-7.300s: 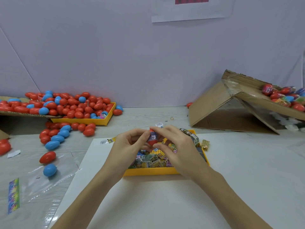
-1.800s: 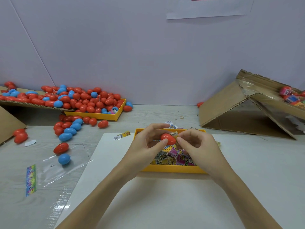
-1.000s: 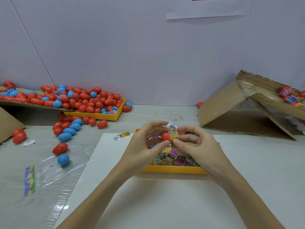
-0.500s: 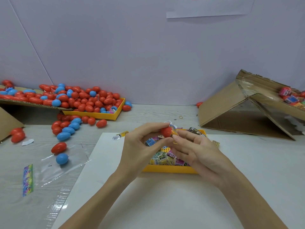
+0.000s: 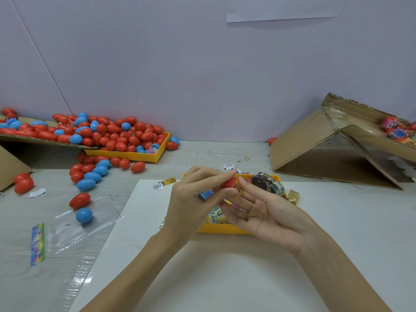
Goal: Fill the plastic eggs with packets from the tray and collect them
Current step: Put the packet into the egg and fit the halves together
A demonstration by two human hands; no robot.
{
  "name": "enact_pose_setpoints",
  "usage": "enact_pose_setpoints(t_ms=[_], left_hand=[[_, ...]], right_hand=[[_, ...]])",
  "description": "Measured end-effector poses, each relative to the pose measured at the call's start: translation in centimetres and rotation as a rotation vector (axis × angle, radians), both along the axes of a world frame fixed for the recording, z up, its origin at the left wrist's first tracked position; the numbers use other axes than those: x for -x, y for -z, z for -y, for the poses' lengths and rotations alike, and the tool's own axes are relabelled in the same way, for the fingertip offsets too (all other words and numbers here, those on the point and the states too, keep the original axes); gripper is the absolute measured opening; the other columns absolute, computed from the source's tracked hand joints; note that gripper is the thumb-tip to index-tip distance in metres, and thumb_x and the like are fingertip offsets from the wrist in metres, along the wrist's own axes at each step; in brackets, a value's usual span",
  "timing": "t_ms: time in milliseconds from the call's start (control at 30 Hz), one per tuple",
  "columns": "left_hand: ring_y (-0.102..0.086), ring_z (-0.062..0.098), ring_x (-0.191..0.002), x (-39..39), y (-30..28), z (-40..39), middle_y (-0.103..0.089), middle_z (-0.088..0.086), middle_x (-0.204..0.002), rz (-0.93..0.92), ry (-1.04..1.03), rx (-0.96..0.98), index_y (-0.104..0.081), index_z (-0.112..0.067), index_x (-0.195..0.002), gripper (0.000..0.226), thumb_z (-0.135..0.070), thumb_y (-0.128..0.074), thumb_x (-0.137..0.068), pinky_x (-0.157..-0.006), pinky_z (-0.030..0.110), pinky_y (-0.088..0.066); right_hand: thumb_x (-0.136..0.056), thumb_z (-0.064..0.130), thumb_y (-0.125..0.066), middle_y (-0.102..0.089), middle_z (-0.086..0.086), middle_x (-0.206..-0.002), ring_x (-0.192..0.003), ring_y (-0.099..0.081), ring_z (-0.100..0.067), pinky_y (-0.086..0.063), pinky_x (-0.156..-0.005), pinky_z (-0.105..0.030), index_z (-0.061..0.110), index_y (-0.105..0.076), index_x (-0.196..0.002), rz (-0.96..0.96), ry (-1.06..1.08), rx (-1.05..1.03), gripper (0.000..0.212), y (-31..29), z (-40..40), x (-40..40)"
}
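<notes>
Seemingly left hand (image 5: 191,206) pinching red egg (image 5: 229,182)

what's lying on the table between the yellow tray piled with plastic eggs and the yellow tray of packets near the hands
In the head view, between the yellow tray piled with plastic eggs and the yellow packet tray lie a loose red egg and two small stray packets.

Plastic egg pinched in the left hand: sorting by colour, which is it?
Red plastic egg, head view.
</notes>
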State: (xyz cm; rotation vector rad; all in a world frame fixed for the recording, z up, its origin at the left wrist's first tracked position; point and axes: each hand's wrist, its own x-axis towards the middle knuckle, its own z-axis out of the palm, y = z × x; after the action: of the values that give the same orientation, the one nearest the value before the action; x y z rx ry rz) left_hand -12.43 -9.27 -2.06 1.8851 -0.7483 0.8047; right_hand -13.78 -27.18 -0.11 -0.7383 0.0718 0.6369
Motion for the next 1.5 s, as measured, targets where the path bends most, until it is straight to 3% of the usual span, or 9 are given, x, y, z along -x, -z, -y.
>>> enact_pose_setpoints(t_ms=[200,333,533,667,800,900,1067,1300,1500], left_hand=[[-0.067,0.026,-0.095,-0.1,0.1,-0.1,-0.076,0.003,-0.100,0.062,-0.008,0.004,-0.076,-0.003,-0.113,0.030,-0.004,-0.077,-0.083,-0.081,0.035,-0.057],[-0.068,0.023,-0.098,-0.1,0.1,0.0,-0.076,0.003,-0.104,0.040,-0.017,0.004,-0.077,-0.005,-0.113,0.027,-0.010,-0.076,-0.086,-0.084,0.033,-0.057],[-0.066,0.015,-0.120,0.0,-0.1,-0.6,-0.071,-0.008,-0.127,-0.293,0.177,-0.008,-0.067,-0.020,-0.134,0.049,-0.020,-0.079,-0.087,-0.101,0.026,-0.052],[-0.072,0.011,-0.099,-0.1,-0.6,-0.8,-0.076,-0.008,-0.110,-0.416,0.223,0.130,-0.072,-0.024,-0.122,0.036,-0.014,-0.081,-0.087,-0.088,0.016,-0.052],[-0.072,0.020,-0.105,0.1,-1.0,-0.7,-0.076,-0.004,-0.108,-0.415,0.250,0.208,-0.072,-0.021,-0.117,0.035,-0.014,-0.083,-0.084,-0.089,0.020,-0.054],[-0.072,0.021,-0.105,0.3,-1.1,-0.5,-0.076,-0.005,-0.107,-0.384,0.226,0.236,-0.073,-0.022,-0.115,0.036,-0.020,-0.083,-0.080,-0.088,0.020,-0.055],[-0.072,0.016,-0.102,0.6,-1.3,-0.5,-0.075,-0.007,-0.104,-0.341,0.198,0.226,-0.073,-0.022,-0.113,0.036,-0.022,-0.085,-0.079,-0.088,0.017,-0.054],[-0.071,0.018,-0.103,0.4,-0.9,-0.6,-0.075,-0.006,-0.107,-0.320,0.173,0.213,-0.071,-0.025,-0.112,0.037,-0.019,-0.088,-0.079,-0.087,0.019,-0.055],[-0.065,0.014,-0.117,-0.3,-0.6,-1.4,-0.066,-0.014,-0.127,-0.410,0.146,0.195,-0.053,-0.035,-0.136,0.055,-0.036,-0.079,-0.087,-0.090,0.026,-0.057]], right_hand=[[-0.078,0.018,-0.087,-0.074,-0.020,-0.107,-0.106,-0.073,-0.036,-0.061,-0.084,-0.040,0.000,-0.076,-0.113,-0.008,-0.012,-0.048,0.042,0.1,-0.1,0.1],[-0.086,0.024,-0.080,-0.074,-0.020,-0.112,-0.110,-0.072,-0.030,-0.060,-0.087,-0.037,0.004,-0.080,-0.106,0.053,-0.005,-0.013,0.028,0.2,-0.1,0.0],[-0.100,0.037,-0.061,-0.069,-0.024,-0.127,-0.121,-0.067,-0.029,-0.057,-0.098,-0.035,-0.002,-0.072,-0.120,0.205,0.042,0.140,0.045,0.2,-0.2,0.1],[-0.107,0.031,-0.049,-0.063,-0.025,-0.137,-0.129,-0.062,-0.031,-0.052,-0.106,-0.040,0.004,-0.077,-0.113,0.160,-0.040,0.015,0.039,-0.2,0.0,0.3],[-0.100,0.020,-0.065,-0.061,-0.025,-0.138,-0.117,-0.068,-0.030,-0.054,-0.102,-0.042,-0.001,-0.076,-0.112,0.079,-0.075,-0.108,0.026,-0.2,-0.1,0.3],[-0.096,0.019,-0.070,-0.060,-0.021,-0.142,-0.113,-0.067,-0.030,-0.052,-0.101,-0.042,-0.005,-0.062,-0.134,0.039,-0.082,-0.180,0.045,-0.1,-0.3,0.4],[-0.089,0.016,-0.076,-0.067,-0.023,-0.127,-0.108,-0.069,-0.035,-0.055,-0.097,-0.045,-0.006,-0.066,-0.123,0.039,-0.081,-0.195,0.041,-0.1,-0.5,0.5],[-0.083,0.019,-0.082,-0.062,-0.024,-0.130,-0.106,-0.068,-0.037,-0.056,-0.094,-0.046,0.000,-0.051,-0.140,0.012,-0.029,-0.209,0.067,0.3,-1.0,0.6],[-0.095,0.023,-0.070,-0.069,-0.020,-0.128,-0.113,-0.071,-0.025,-0.059,-0.091,-0.029,0.002,-0.070,-0.125,0.328,0.161,0.243,0.036,-0.4,-0.1,0.1]])
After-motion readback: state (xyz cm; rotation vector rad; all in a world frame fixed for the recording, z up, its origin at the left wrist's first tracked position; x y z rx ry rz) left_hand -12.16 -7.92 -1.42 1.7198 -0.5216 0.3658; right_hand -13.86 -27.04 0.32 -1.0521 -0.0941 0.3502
